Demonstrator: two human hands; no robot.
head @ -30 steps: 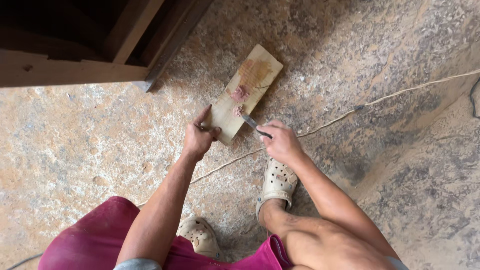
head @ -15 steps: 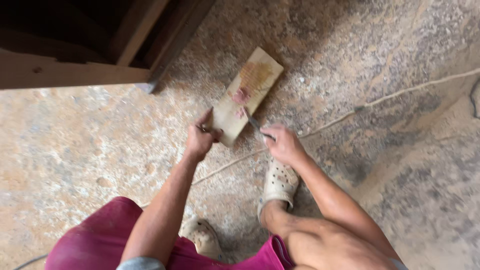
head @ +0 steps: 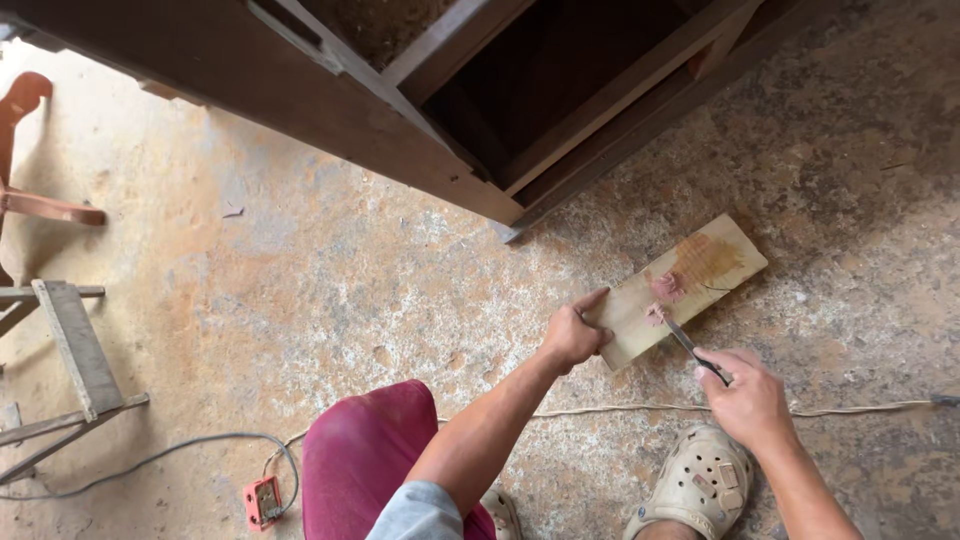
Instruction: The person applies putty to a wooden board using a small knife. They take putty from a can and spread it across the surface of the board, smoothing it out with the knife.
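A small wooden board (head: 690, 280) lies on the gritty concrete floor, with a pinkish lump of paste (head: 665, 288) and a brown stain on its top. My left hand (head: 574, 333) grips the board's near left corner. My right hand (head: 745, 398) holds a thin metal putty knife (head: 684, 338), its blade tip touching the paste on the board. My beige clog (head: 700, 482) rests on the floor just below the right hand.
A dark wooden cabinet frame (head: 440, 110) stands open at the top. A thin cord (head: 850, 409) runs across the floor to the right. At the left stand a wooden stool frame (head: 75, 360), a grey cable and an orange socket box (head: 263, 500).
The view has swung left and pulled back, showing the stool and cable. My hands stay on the board and knife, and the blade now reaches the pink paste.
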